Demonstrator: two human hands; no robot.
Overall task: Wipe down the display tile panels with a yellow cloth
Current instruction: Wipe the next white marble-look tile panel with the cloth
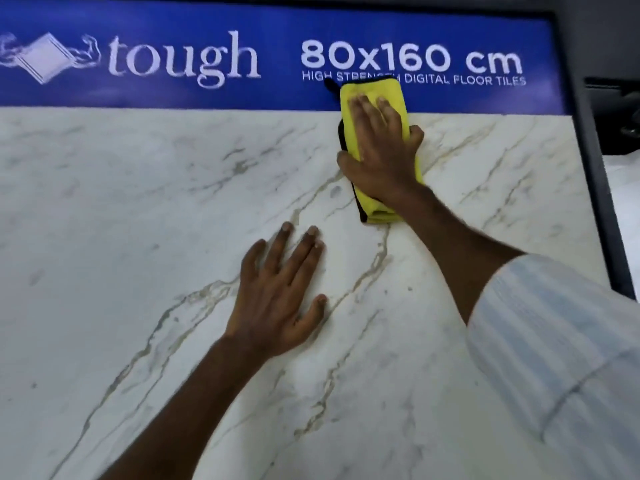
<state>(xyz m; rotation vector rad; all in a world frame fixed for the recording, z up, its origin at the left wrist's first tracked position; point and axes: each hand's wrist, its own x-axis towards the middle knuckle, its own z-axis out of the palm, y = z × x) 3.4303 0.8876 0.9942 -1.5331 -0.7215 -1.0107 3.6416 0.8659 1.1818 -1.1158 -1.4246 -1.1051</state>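
A white marble-look tile panel (138, 237) with grey and gold veins fills most of the view. A folded yellow cloth (375, 93) with a black edge lies at the panel's top, overlapping the blue header. My right hand (379, 150) presses flat on the cloth, fingers straight and pointing up, thumb at the cloth's left side. My left hand (280, 292) rests flat on the bare tile lower down and to the left, fingers spread, holding nothing.
A blue header strip (173, 57) reading "tough 80x160 cm" runs along the top of the panel. A dark frame (588, 168) borders the panel's right side, with another pale surface (623, 202) beyond it.
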